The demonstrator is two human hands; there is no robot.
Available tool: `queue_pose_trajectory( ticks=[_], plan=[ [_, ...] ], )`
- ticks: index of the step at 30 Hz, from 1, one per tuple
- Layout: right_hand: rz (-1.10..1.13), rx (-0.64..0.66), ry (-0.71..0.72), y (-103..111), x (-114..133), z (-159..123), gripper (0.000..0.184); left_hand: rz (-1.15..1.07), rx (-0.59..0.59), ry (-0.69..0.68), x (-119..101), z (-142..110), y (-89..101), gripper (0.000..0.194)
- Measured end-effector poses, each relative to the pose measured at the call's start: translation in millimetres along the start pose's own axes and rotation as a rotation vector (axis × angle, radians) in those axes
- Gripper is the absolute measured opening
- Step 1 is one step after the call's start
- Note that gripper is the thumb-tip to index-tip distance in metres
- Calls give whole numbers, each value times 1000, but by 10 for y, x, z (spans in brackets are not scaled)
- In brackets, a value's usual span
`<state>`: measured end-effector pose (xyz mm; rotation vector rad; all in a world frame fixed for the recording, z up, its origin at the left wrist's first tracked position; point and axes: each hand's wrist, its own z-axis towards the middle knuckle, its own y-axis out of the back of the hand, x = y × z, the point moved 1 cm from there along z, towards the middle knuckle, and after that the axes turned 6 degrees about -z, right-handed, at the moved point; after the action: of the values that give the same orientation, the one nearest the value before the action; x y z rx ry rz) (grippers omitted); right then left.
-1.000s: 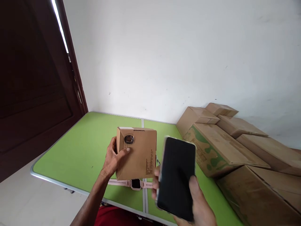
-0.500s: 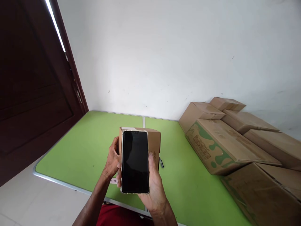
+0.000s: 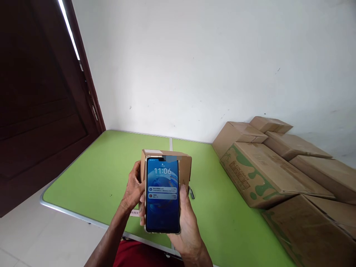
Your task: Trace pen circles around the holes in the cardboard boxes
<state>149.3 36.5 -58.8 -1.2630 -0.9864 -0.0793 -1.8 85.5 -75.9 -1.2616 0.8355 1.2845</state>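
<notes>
In my right hand (image 3: 189, 222) is a smartphone (image 3: 162, 213) in a clear case, its thumb along the right edge and its fingertips showing at the left edge. The lit screen reads 11:06 above two notification bars. Behind the phone stands a small cardboard box (image 3: 184, 167) with a white label on top. My left hand (image 3: 132, 191) grips that box by its left side; some of its fingers are hidden behind the box. A pink perforated strap (image 3: 134, 213) lies on the table by my left wrist. Right of the box lies a small dark object (image 3: 191, 193).
The green folding table (image 3: 91, 174) has a metal rim and stands against a white wall. Several cardboard cartons are piled at the right, among them a green-printed coconut carton (image 3: 244, 174). A dark red door (image 3: 41, 92) is at the left.
The phone's black screen has lit up to a lock screen. The phone has shifted slightly right and down with my right hand. My left hand still holds the box.
</notes>
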Motion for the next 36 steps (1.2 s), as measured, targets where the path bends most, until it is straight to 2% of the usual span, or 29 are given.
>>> queue_pose_trajectory(
  ticks=[5, 12, 14, 17, 20, 22, 26, 30, 36],
  plan=[
    [-43, -85, 55, 113, 130, -171, 79, -12, -50, 38, 44, 36, 137, 71],
    [-47, -183, 165, 298, 359, -433, 78, -32, -93, 84, 9, 59, 248, 77],
    [-76, -286, 204, 428, 430, -529, 75, -38, -115, 83, -15, 78, 265, 79],
    [-153, -543, 204, 757, 480, -714, 74, -44, -126, 72, -21, 110, 246, 77],
    [-245, -792, 130, 1175, 437, -876, 76, -72, -94, 83, -1, 104, 166, 77],
    [-314, -891, 48, 1432, 379, -926, 78, -90, -60, 94, 8, 82, 100, 78],
    [-405, -947, -49, 1747, 272, -920, 76, -59, -16, 74, -16, 29, 5, 74],
    [-453, -1015, -49, 1844, 222, -884, 72, -40, 4, 64, -53, -13, -22, 74],
    [-833, -1092, 29, 1985, 238, -790, 67, -43, 20, 97, -42, -26, -10, 76]
  ],
)
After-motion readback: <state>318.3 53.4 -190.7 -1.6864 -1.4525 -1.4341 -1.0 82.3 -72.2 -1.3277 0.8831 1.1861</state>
